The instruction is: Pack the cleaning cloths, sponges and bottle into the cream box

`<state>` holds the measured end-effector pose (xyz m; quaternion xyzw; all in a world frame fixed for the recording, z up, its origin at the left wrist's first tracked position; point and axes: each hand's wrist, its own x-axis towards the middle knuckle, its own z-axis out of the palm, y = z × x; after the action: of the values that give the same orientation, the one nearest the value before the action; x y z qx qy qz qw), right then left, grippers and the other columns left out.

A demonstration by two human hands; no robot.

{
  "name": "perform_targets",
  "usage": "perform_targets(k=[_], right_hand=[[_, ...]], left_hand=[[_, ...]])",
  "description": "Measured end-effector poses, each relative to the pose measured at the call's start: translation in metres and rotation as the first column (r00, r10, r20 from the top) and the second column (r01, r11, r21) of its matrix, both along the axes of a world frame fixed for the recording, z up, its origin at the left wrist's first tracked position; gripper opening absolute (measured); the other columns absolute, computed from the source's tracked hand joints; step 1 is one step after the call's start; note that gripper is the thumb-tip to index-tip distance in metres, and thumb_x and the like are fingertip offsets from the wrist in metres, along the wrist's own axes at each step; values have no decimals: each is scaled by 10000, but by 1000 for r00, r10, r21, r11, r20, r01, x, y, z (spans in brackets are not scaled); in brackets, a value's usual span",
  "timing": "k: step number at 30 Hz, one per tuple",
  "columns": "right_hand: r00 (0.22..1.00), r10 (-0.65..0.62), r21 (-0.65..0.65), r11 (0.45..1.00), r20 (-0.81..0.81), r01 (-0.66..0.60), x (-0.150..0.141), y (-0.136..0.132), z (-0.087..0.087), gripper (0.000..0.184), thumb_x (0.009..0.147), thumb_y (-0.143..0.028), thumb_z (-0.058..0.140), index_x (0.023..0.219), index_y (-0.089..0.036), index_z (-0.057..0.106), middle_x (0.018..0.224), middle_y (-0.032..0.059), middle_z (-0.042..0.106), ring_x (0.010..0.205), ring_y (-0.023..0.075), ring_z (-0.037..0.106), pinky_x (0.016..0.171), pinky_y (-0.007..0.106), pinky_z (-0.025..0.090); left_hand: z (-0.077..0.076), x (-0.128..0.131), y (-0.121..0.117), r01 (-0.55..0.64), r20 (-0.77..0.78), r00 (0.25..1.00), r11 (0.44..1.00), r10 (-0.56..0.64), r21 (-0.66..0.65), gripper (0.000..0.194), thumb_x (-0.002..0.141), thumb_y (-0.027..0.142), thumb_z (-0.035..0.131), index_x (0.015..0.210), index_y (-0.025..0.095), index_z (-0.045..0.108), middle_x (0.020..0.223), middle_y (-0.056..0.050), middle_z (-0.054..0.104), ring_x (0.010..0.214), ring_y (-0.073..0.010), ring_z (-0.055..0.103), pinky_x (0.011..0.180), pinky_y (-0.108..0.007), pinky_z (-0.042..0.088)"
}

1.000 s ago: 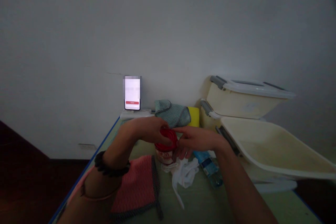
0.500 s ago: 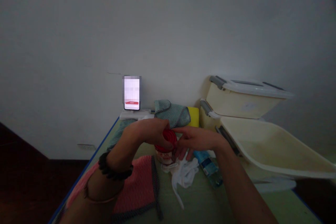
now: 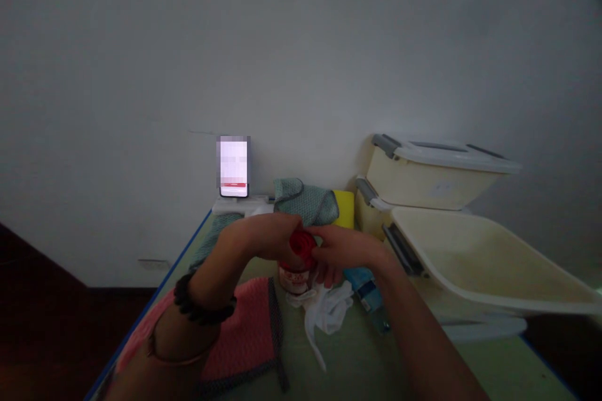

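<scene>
Jar (image 3: 295, 280): upright at centre, lid (image 3: 304, 244) partly covered.
Left hand (image 3: 275, 235): clamped on lid, nine o'clock.
Right hand (image 3: 341, 249): touching lid, grip unclear.
White bundle (image 3: 332, 312): beside jar, five o'clock.
Bottle (image 3: 365, 292): four o'clock, partly behind forearm (image 3: 414, 326).

Two bare hands (image 3: 270, 235) met at one red-lidded, labelled round jar (image 3: 296, 277). Left of the jar lay one pink, grey-edged cloth (image 3: 247, 332); in front, one tangled white fabric strip (image 3: 332, 310); right, one blue-labelled clear plastic bottle (image 3: 367, 292) and at least two cream plastic bins (image 3: 418, 183); behind, one lit phone (image 3: 234, 166).
</scene>
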<state>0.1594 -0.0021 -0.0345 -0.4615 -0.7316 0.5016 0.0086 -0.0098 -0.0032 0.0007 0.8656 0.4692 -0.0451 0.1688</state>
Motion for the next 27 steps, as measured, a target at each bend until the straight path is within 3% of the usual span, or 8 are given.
perform_targets(k=[6, 11, 15, 17, 21, 24, 25, 27], right_hand=[[990, 7, -167, 986, -141, -30, 12, -2, 12, 521, 897, -139, 386, 1401, -180, 263, 747, 23, 684, 590, 111, 651, 544, 232, 531], [975, 11, -168, 985, -223, -49, 20, 2, 9, 595, 864, -268, 528, 1404, -194, 290, 867, 70, 689, 674, 146, 666, 596, 274, 538], [974, 32, -141, 988, -224, -65, 19, 4, 6, 689, 802, -185, 589, 1411, -195, 267, 855, 46, 684, 694, 141, 664, 596, 254, 535], [978, 48, -117, 990, -204, -73, 18, 2, 6, 627, 808, -136, 539, 1389, -194, 311, 849, 39, 686, 712, 138, 668, 582, 236, 532], [1000, 15, 149, 989, 21, -18, 21, -3, 14, 487, 806, -144, 501, 1291, -164, 459, 903, 67, 700, 715, 165, 680, 570, 249, 534], [988, -89, 408, 913, 130, 28, 24, -6, 22, 421, 821, -298, 531, 1204, -126, 546, 1050, 130, 672, 845, 239, 670, 731, 346, 527], [988, -111, 458, 887, 105, 51, 23, -6, 24, 429, 835, -367, 518, 1187, -127, 561, 1104, 138, 651, 935, 260, 645, 809, 370, 500], [992, -118, 530, 838, -51, 127, 19, -6, 28, 469, 871, -476, 440, 1197, -159, 556, 1190, 117, 611, 1083, 252, 572, 932, 376, 433]], left_hand=[[7, -3, -1, 5, -31, 999, 1000, -6, -25, 524, 632, 481, 635, 1056, 182, 559, 974, -78, 674, 788, -209, 620, 578, -254, 413], [11, -9, -3, -16, 16, 1000, 998, 17, -67, 612, 638, 540, 600, 1131, 190, 503, 1041, -104, 655, 824, -236, 627, 616, -282, 440], [-4, -2, -5, -18, 74, 997, 996, 25, -92, 929, 506, 532, 724, 1281, 188, 346, 1078, -125, 639, 870, -279, 630, 653, -310, 467], [-16, 6, -6, -12, 66, 998, 998, 16, -61, 923, 467, 511, 755, 1251, 186, 394, 1105, -139, 622, 902, -307, 623, 686, -337, 472], [-26, 12, 1, 7, 112, 994, 1000, -8, 9, 708, 498, 427, 758, 1109, 156, 525, 1104, -149, 607, 939, -326, 605, 747, -381, 471], [-18, -7, 12, 11, 204, 979, 1000, -5, -28, 560, 577, 472, 716, 1025, 180, 548, 951, -76, 652, 805, -256, 628, 640, -329, 491], [-14, -16, 16, 15, 369, 929, 995, 22, -97, 529, 618, 453, 705, 1037, 179, 533, 918, -61, 656, 781, -236, 630, 609, -306, 496], [-7, -34, 22, 3, 691, 711, 982, 129, -187, 502, 666, 401, 697, 1072, 189, 492, 888, -36, 653, 770, -206, 634, 598, -286, 513]])
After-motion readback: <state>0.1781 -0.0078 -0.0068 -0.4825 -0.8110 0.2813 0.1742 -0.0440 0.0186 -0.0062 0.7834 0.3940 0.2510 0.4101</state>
